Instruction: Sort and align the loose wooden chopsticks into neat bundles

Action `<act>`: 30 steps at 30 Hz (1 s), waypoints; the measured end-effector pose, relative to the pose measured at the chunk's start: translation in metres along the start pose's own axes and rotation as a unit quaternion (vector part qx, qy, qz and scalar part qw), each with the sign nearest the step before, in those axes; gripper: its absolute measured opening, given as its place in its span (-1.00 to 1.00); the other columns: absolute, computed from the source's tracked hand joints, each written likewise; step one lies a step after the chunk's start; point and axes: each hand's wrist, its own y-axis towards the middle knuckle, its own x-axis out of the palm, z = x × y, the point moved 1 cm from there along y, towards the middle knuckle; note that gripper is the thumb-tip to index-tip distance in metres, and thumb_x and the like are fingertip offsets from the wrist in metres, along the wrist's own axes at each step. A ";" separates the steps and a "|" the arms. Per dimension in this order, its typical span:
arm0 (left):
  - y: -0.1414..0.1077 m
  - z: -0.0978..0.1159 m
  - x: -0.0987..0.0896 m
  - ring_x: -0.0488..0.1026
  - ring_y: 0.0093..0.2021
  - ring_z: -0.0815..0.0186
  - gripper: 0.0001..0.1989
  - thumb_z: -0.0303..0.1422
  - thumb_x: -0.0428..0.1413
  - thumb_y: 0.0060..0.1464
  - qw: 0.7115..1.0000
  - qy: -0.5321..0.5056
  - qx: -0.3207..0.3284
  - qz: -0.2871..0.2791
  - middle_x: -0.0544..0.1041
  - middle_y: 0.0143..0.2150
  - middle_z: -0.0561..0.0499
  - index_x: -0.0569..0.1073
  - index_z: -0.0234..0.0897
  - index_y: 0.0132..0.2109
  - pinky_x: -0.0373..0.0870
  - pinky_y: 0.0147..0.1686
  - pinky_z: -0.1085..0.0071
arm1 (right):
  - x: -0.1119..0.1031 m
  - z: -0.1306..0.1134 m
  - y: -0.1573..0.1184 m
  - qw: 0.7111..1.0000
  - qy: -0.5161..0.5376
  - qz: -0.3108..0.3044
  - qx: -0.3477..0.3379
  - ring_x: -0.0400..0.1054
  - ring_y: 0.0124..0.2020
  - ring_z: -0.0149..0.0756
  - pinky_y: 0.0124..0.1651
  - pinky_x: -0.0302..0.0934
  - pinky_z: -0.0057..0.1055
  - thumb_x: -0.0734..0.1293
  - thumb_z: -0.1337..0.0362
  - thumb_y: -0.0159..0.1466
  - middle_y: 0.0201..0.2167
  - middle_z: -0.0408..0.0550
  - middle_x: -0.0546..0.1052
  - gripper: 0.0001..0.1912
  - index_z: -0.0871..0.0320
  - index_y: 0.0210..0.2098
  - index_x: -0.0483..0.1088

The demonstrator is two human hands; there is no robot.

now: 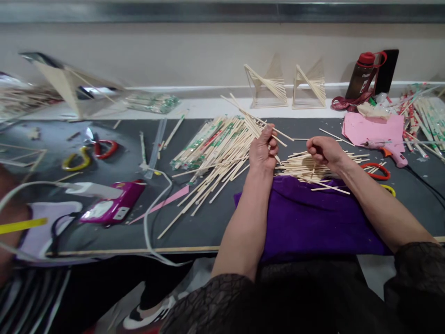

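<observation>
My left hand (266,148) is closed around several thin wooden sticks (255,121) that fan out up and to the left, with some ends poking out to the right. To its right, my right hand (325,152) has its fingers curled in a pinch over a pile of loose sticks (295,167). A pale stick (314,168) points down from beneath those fingers, its upper end hidden by the hand. Under both forearms lies a folded purple cloth (313,218). More sticks (222,169), some in green-printed wrappers, spread out left of my left hand.
Two twisted stick frames (267,88) stand on the back ledge. Right: a pink glue gun (392,150), red-handled scissors (377,171), a dark bottle (361,76). Left: pliers-like tools (104,147), a magenta device (116,204), a white cable (148,222), another person's arm (12,218).
</observation>
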 end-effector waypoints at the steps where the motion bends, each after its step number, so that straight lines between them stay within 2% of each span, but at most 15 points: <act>1: 0.001 -0.001 -0.001 0.11 -0.73 0.67 -0.85 -0.42 0.28 -0.05 1.000 -0.004 -0.016 -0.001 0.35 -0.61 0.19 0.44 -0.31 -0.45 -0.09 -0.84 0.70 | -0.001 0.001 0.000 1.000 -0.003 -0.001 0.005 -0.05 -0.75 -0.61 -0.70 -0.32 -0.56 0.20 0.36 0.06 -0.65 -0.25 0.25 -0.91 0.21 -0.49 0.33; 5: -0.001 -0.009 0.001 0.12 -0.73 0.68 -0.79 -0.41 0.33 -0.13 0.999 0.005 -0.040 -0.022 0.36 -0.61 0.19 0.42 -0.34 -0.46 -0.10 -0.84 0.71 | 0.000 0.003 0.000 0.999 -0.027 0.001 0.020 0.06 -0.71 -0.62 -0.70 -0.26 -0.57 0.24 0.35 0.07 -0.58 -0.19 0.34 -0.89 0.24 -0.46 0.39; 8: -0.006 -0.013 0.004 0.13 -0.74 0.68 -0.75 -0.38 0.33 -0.15 0.998 0.039 -0.045 -0.025 0.36 -0.63 0.20 0.39 -0.35 -0.50 -0.11 -0.84 0.71 | 0.003 0.004 -0.001 0.999 -0.044 0.012 0.018 0.09 -0.69 -0.60 -0.70 -0.23 -0.57 0.22 0.40 0.00 -0.54 -0.16 0.39 -0.84 0.24 -0.43 0.40; 12: -0.009 -0.016 0.007 0.16 -0.73 0.66 -0.74 -0.36 0.34 -0.19 0.994 0.082 -0.052 -0.040 0.37 -0.62 0.18 0.39 -0.35 -0.49 -0.10 -0.83 0.70 | 0.006 0.001 -0.004 0.998 -0.061 0.023 -0.006 0.10 -0.68 -0.58 -0.69 -0.22 -0.57 0.23 0.42 -0.06 -0.59 -0.21 0.34 -0.84 0.21 -0.45 0.38; 17: -0.007 -0.020 0.005 0.16 -0.75 0.62 -0.70 -0.31 0.34 -0.23 0.993 0.115 0.013 -0.021 0.37 -0.66 0.17 0.37 -0.34 -0.53 -0.09 -0.82 0.64 | 0.007 -0.002 -0.006 0.993 -0.101 0.056 -0.029 -0.01 -0.71 -0.56 -0.67 -0.28 -0.53 0.25 0.36 -0.03 -0.70 -0.26 0.22 -0.96 0.20 -0.55 0.33; 19: -0.006 -0.021 0.003 0.14 -0.76 0.61 -0.70 -0.27 0.34 -0.23 0.990 0.132 0.047 -0.012 0.34 -0.69 0.18 0.37 -0.33 -0.53 -0.09 -0.82 0.63 | 0.008 0.000 -0.006 0.991 -0.114 0.068 -0.029 -0.03 -0.70 -0.55 -0.65 -0.27 -0.52 0.26 0.33 -0.02 -0.72 -0.27 0.21 -0.94 0.20 -0.54 0.34; 22: -0.005 -0.021 0.002 0.13 -0.76 0.60 -0.70 -0.24 0.32 -0.22 0.985 0.154 0.072 -0.012 0.32 -0.71 0.19 0.37 -0.32 -0.52 -0.08 -0.81 0.62 | 0.012 0.005 -0.005 0.988 -0.139 0.050 -0.049 -0.04 -0.69 -0.53 -0.62 -0.21 -0.51 0.29 0.26 0.01 -0.72 -0.28 0.21 -0.85 0.21 -0.45 0.41; 24: -0.006 -0.022 0.002 0.15 -0.75 0.59 -0.69 -0.23 0.32 -0.22 0.985 0.156 0.074 -0.017 0.32 -0.70 0.18 0.37 -0.32 -0.51 -0.06 -0.80 0.62 | 0.015 0.008 -0.006 0.977 -0.193 0.026 -0.088 -0.02 -0.66 -0.52 -0.58 -0.16 -0.50 0.28 0.22 0.06 -0.70 -0.28 0.21 -0.81 0.22 -0.43 0.43; 27: -0.010 -0.024 0.005 0.13 -0.76 0.58 -0.69 -0.22 0.32 -0.22 0.984 0.161 0.064 -0.032 0.30 -0.72 0.19 0.38 -0.32 -0.51 -0.05 -0.80 0.61 | 0.020 0.011 -0.006 0.942 -0.302 -0.013 -0.144 0.05 -0.60 -0.49 -0.49 -0.10 -0.50 0.22 0.21 0.15 -0.67 -0.24 0.23 -0.75 0.22 -0.53 0.40; 30: -0.013 -0.027 0.007 0.10 -0.76 0.60 -0.71 -0.25 0.31 -0.23 0.981 0.182 0.054 -0.045 0.30 -0.71 0.19 0.40 -0.34 -0.49 -0.06 -0.79 0.61 | 0.022 0.015 -0.005 0.922 -0.359 -0.036 -0.143 0.11 -0.54 -0.47 -0.44 -0.07 -0.50 0.23 0.22 0.15 -0.65 -0.22 0.27 -0.74 0.22 -0.57 0.39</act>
